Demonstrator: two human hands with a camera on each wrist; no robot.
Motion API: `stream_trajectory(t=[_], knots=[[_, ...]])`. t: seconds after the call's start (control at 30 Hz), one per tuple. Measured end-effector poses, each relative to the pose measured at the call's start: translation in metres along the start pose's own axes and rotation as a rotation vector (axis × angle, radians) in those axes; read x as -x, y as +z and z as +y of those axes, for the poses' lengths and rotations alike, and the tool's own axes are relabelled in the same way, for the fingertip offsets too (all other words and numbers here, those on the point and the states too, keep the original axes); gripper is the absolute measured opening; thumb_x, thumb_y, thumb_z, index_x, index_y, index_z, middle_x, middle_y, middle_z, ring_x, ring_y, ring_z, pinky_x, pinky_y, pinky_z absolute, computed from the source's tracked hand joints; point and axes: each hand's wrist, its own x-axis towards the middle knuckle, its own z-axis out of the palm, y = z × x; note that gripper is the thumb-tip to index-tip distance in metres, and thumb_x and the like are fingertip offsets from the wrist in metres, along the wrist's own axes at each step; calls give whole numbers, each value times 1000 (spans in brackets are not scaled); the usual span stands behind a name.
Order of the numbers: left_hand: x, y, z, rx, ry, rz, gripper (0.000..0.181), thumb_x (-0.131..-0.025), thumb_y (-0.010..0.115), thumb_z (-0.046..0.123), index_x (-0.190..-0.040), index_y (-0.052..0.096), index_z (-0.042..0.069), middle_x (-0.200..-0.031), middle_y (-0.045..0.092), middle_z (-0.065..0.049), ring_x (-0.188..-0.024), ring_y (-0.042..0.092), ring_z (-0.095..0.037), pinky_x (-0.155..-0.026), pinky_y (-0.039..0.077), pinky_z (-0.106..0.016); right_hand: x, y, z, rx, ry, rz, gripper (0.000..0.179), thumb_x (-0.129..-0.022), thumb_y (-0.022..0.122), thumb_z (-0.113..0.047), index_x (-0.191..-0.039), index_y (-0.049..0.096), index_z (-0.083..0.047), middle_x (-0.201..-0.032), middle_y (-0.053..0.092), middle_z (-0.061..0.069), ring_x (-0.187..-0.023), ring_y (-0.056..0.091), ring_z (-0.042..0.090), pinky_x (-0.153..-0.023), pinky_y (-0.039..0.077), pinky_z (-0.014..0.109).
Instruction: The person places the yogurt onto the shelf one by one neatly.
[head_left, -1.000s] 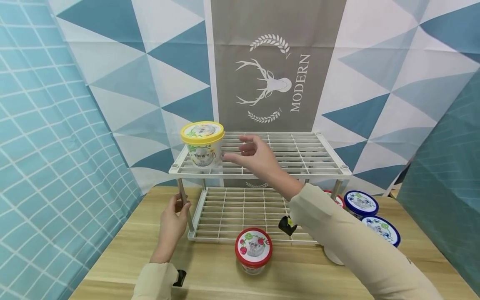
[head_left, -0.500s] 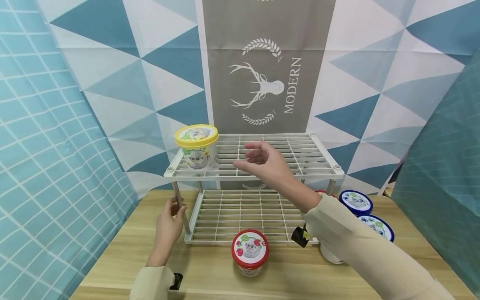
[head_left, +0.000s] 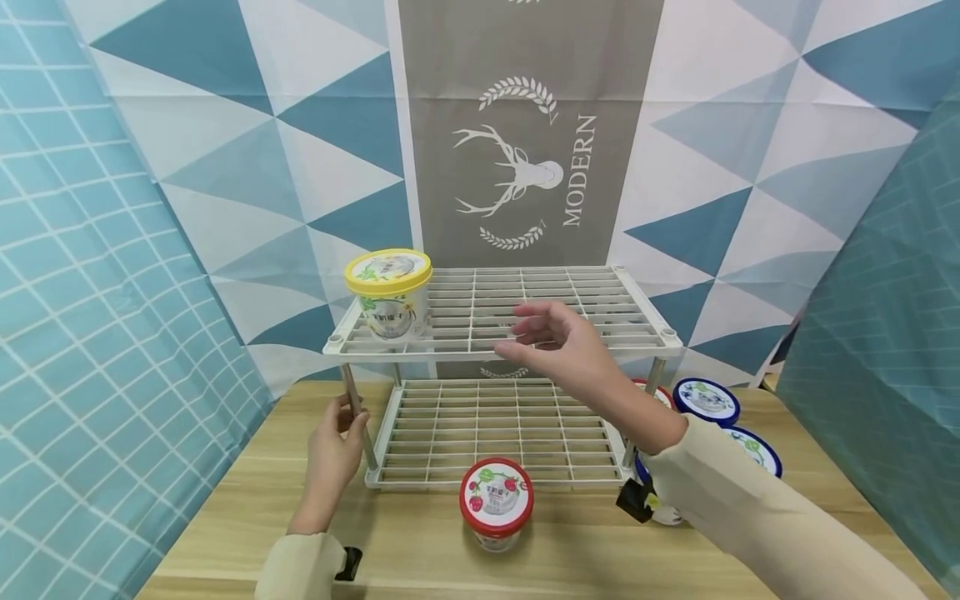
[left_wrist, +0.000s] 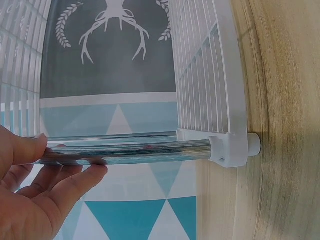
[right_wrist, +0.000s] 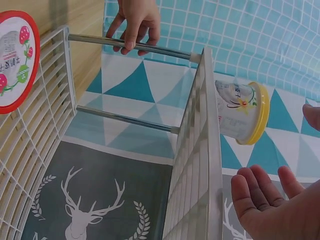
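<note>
A tub with a yellow lid stands upright on the left end of the upper shelf of a white two-tier rack. My left hand holds the rack's front left metal post, thumb on one side and fingers on the other. Over the upper shelf's front edge, to the right of the yellow-lidded tub, my right hand hovers with nothing in it. Its fingers are loosely bent and apart from the thumb. On the table before the lower shelf sits a red-lidded tub, apart from both hands.
Several more tubs, among them a blue-lidded tub, stand at the rack's right, partly hidden by my right arm. A patterned cloth hangs behind the rack. The wooden table bears everything.
My right hand has moved away from the yellow-lidded tub to the right and slightly down. The tub stays on the upper shelf. My left hand keeps its hold on the post.
</note>
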Motion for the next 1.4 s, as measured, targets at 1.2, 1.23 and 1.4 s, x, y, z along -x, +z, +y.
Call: stream_trajectory(t=[1.2,1.23,1.4], knots=[[-4,-1,-2,12,-22,-31,26,-95,54,9,-120,51,4,-105,66,-21,-96,63,-34,-82,49,-50,54,-3,98,-97,122,-99,44,-84,70,-24,-120,55,-5,-115,61,15,-100,61,18,-81,51,21],[-4,0,-2,13,-20,-30,26,-95,54,9,-120,51,4,-104,66,-21,-96,63,-35,-82,49,-50,56,-1,103,-113,141,-98,44,-83,71,-24,-120,55,-5,-115,61,15,-100,61,18,-81,51,21],[-3,1,-3,14,-5,-16,25,-94,54,8,-119,52,3,-103,67,-22,-94,63,-35,-80,49,-50,62,7,123,-151,179,-106,48,-83,71,-25,-121,53,-2,-115,61,15,-99,61,18,-80,51,22]])
